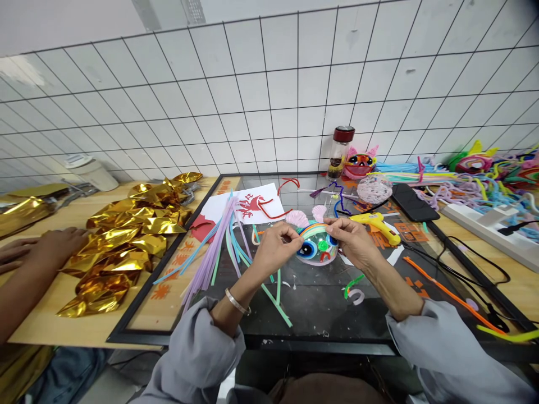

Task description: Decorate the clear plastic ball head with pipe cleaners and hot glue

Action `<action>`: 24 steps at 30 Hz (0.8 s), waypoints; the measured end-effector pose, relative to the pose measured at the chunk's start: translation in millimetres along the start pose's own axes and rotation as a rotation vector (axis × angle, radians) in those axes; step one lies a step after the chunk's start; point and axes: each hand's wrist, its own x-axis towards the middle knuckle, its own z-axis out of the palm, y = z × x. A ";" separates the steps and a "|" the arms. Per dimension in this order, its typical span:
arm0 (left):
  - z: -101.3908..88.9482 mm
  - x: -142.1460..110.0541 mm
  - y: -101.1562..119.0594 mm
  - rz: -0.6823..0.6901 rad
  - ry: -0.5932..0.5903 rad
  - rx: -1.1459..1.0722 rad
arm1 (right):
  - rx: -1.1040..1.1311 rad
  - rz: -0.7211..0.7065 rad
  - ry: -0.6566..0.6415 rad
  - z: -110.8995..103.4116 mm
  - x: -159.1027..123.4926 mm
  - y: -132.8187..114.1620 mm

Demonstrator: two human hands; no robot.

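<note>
In front of me on the dark glass panel is a clear plastic face craft (pixel 316 259) with big blue eyes, a green nose, a red mouth and pink ears. An orange and blue pipe-cleaner strip (pixel 315 228) arches over its eyes. My left hand (pixel 275 247) is closed in a pinch at the strip's left end, beside one eye. At the strip's right end, my right hand (pixel 351 238) pinches too, its fingers covering part of the other eye. A yellow glue gun (pixel 381 227) lies just beyond my right hand. The fingertips hide exactly how the strip is gripped.
Loose purple and blue pipe cleaners (pixel 219 241) lie left of my hands, near white paper (pixel 269 196) with red cut-outs. A co-worker's hand (pixel 63 247) rests by gold foil (pixel 126 247). Rightward are a phone (pixel 415 202), black cables (pixel 463 275) and a power strip (pixel 497 233).
</note>
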 end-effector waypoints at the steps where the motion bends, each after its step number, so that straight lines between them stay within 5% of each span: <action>1: 0.2 0.8 -1.0 -0.030 -0.001 -0.019 | 0.000 0.001 0.006 -0.3 0.2 0.1; 10: 4.6 6.6 -11.2 -0.223 -0.024 -0.278 | -0.061 -0.046 0.013 -2.8 1.6 2.5; 24: 7.5 6.3 -14.4 -0.210 -0.032 -0.367 | -0.138 -0.043 0.007 0.6 0.6 -1.0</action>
